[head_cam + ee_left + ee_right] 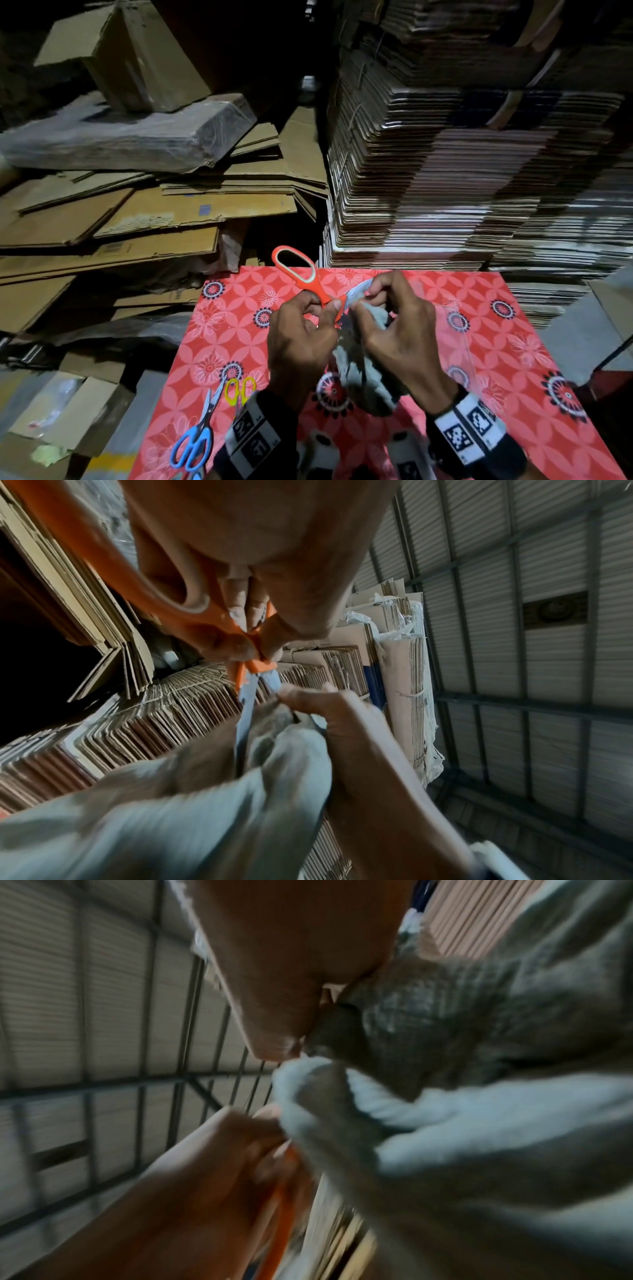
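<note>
Orange-handled scissors [320, 291] are held up over a red flower-patterned table [496, 342], with the handle loop pointing away from me. My left hand [327, 305] grips them near the pivot, thumb and fingers curled round the orange neck [164, 610]. My right hand [373, 301] pinches a grey cloth [356, 370] against the steel blade [245, 710]. The cloth hangs down between both wrists and fills much of the blurred right wrist view [479, 1123]. The blade tip is hidden behind the cloth and fingers.
Blue-handled scissors [193, 445] and small yellow-handled scissors [239, 390] lie on the table's near left corner. Tall stacks of flattened cardboard [445, 171] rise behind the table at right. Loose cardboard sheets [137, 212] pile up at left.
</note>
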Available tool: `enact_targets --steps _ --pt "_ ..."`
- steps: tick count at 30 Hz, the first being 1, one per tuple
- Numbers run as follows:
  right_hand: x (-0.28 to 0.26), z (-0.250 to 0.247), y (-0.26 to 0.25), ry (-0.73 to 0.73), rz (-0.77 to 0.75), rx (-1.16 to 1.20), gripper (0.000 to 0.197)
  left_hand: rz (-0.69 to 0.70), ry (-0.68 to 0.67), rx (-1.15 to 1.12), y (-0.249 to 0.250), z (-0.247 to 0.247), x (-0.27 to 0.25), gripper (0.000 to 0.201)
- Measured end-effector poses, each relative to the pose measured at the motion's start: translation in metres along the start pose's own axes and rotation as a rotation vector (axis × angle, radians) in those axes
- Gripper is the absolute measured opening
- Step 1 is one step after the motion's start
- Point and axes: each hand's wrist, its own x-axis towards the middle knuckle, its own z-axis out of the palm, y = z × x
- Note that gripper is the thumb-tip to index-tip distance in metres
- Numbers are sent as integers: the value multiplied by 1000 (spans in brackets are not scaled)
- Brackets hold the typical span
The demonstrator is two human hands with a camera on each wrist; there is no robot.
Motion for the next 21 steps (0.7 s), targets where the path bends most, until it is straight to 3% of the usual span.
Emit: enact_targets --steps 4,9,12,16,21 --pt "19 -13 18 111 96 45 33 -10 -25 -45 2 -1 -2 40" --pt "19 -18 17 -14 96 115 27 -110 -38 -218 5 -7 3 43" --pt "24 -28 25 -6 185 244 22 -123 -49 -229 -3 -13 8 45" --pt "19 -28 22 -100 161 240 26 -125 -59 -225 -8 -11 8 43" --pt "16 -23 15 -53 179 322 25 -118 -78 -245 -9 -6 6 35"
